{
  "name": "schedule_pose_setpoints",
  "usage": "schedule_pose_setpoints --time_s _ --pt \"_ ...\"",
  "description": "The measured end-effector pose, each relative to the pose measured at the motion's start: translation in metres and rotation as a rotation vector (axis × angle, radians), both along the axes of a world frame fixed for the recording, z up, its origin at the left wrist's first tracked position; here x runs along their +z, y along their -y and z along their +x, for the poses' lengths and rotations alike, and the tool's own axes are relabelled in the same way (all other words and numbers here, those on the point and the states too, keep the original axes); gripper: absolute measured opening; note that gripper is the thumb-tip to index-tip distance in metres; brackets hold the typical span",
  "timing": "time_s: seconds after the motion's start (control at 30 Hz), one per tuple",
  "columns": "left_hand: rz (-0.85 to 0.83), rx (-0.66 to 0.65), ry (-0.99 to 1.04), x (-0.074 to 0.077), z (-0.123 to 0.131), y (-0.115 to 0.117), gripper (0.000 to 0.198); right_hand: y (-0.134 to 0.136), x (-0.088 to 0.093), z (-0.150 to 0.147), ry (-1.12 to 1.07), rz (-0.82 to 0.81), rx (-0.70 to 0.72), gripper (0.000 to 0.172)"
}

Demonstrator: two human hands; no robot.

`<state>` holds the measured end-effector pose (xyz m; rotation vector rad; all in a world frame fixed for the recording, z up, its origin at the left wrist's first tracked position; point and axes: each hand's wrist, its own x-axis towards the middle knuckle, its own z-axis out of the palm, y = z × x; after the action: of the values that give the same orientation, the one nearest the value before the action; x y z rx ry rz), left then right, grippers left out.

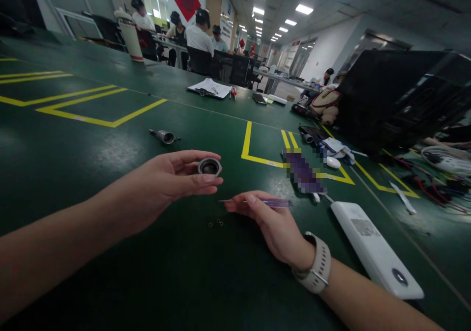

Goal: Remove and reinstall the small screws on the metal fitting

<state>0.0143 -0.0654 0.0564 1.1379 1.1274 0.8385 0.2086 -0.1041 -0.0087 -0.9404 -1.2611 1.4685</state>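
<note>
My left hand (180,174) is closed around a round metal cup-shaped part (209,166), its hollow opening facing up toward me. Lower and to the right, my right hand (267,218) grips a slim screwdriver (277,203) with a clear purple handle, its thin shaft pointing left. The shaft's tip is apart from the metal part. Several tiny ring-like metal pieces (220,222) lie on the green table (176,277) below the hands. Beyond my left hand, another metal part (164,136) with a wide open end rests on its side.
A white power bank (375,247) is cabled to a phone (303,171) on the right. Farther off are papers on a clipboard (210,88), a tumbler (130,39), a white mouse (333,162) and a large black case (397,95). Several people sit at desks behind.
</note>
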Motion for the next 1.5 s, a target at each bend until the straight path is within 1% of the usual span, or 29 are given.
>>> schedule_pose_setpoints --time_s 0.07,0.1,0.2,0.33,0.47,0.6,0.7,0.77,0.87,1.0,1.07,1.1,1.17,1.23,1.3,1.4,1.5 --pt "-0.049 0.002 0.033 0.001 0.001 0.002 0.035 -0.001 -0.003 -0.002 -0.05 -0.043 -0.058 0.026" --pt "-0.068 0.003 0.045 0.001 0.002 0.002 0.035 -0.001 -0.002 -0.003 -0.019 -0.045 -0.083 0.027" --pt "-0.091 0.023 0.052 0.0 0.003 0.003 0.034 0.003 0.003 -0.006 0.173 -0.01 -0.131 0.03" --pt "-0.1 0.029 0.03 -0.003 0.003 0.001 0.032 0.007 0.007 -0.007 0.303 0.041 -0.147 0.029" --pt "-0.102 0.001 0.021 -0.006 0.002 0.001 0.032 0.007 0.005 -0.009 0.388 0.093 -0.16 0.029" --pt "-0.095 -0.013 0.011 -0.008 0.001 0.002 0.032 0.01 0.002 -0.011 0.507 0.195 -0.141 0.028" --pt "-0.089 -0.026 0.003 -0.009 0.001 0.002 0.033 0.013 0.003 -0.012 0.575 0.252 -0.161 0.028" --pt "-0.092 -0.034 -0.006 -0.01 0.001 0.002 0.033 0.013 0.004 -0.013 0.593 0.261 -0.178 0.028" --pt "-0.102 -0.033 -0.018 -0.009 0.001 0.002 0.033 0.011 0.005 -0.014 0.505 0.176 -0.189 0.028" --pt "-0.119 -0.036 -0.007 -0.009 0.002 0.001 0.033 0.004 0.001 -0.012 0.221 -0.017 -0.201 0.026" --pt "-0.124 -0.025 -0.004 -0.008 0.003 0.002 0.033 0.001 -0.001 -0.01 0.079 -0.044 -0.205 0.025" --pt "-0.124 -0.017 -0.006 -0.007 0.004 0.002 0.033 0.0 -0.002 -0.009 0.026 -0.027 -0.212 0.024" --pt "-0.121 -0.006 -0.019 -0.006 0.005 0.004 0.034 0.001 -0.002 -0.008 -0.027 0.063 -0.243 0.024" --pt "-0.115 -0.009 -0.044 -0.006 0.006 0.006 0.034 0.004 0.002 -0.007 0.004 0.202 -0.272 0.023" --pt "-0.106 -0.028 -0.066 -0.006 0.007 0.008 0.033 0.008 0.007 -0.007 0.119 0.341 -0.286 0.02" --pt "-0.099 -0.058 -0.08 -0.008 0.008 0.01 0.032 0.014 0.015 -0.008 0.332 0.501 -0.299 0.018" --pt "-0.102 -0.086 -0.076 -0.012 0.009 0.011 0.032 0.017 0.02 -0.009 0.453 0.621 -0.247 0.017"
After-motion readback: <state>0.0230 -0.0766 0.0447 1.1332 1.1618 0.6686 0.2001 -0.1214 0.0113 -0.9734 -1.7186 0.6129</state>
